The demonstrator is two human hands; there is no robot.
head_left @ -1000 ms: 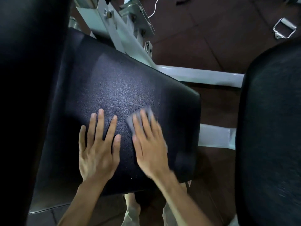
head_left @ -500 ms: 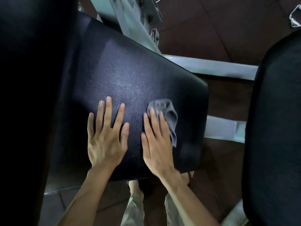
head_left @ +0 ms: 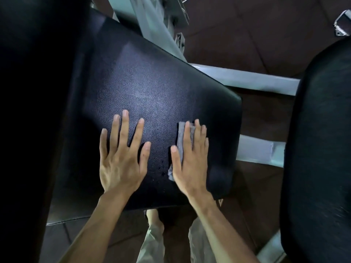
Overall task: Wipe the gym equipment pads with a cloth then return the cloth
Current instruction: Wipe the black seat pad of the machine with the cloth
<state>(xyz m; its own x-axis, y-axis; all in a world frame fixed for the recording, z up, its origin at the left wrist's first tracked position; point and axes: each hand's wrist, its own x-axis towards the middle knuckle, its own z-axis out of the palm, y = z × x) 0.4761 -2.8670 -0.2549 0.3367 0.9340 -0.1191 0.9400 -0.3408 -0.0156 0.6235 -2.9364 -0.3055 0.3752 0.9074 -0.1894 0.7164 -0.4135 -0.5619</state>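
A black textured seat pad [head_left: 152, 88] fills the middle of the head view. My left hand [head_left: 121, 158] lies flat on it with fingers spread and nothing under it. To its right, my right hand [head_left: 191, 160] presses a small grey cloth [head_left: 181, 135] flat against the pad near its right edge. Most of the cloth is hidden under the palm; grey strips show beside the index finger and by the thumb. A few small wet spots dot the pad between my hands.
A tall black pad [head_left: 34, 111] rises at the left, and another black pad [head_left: 319, 149] stands at the right. Pale grey frame bars [head_left: 247, 78] run behind and beside the seat. A metal handle [head_left: 341, 23] lies on the brown floor. My legs show below.
My right hand has slid the cloth to the right and drawn over it, so less cloth shows than half a second ago. My left hand has stayed flat on the pad.
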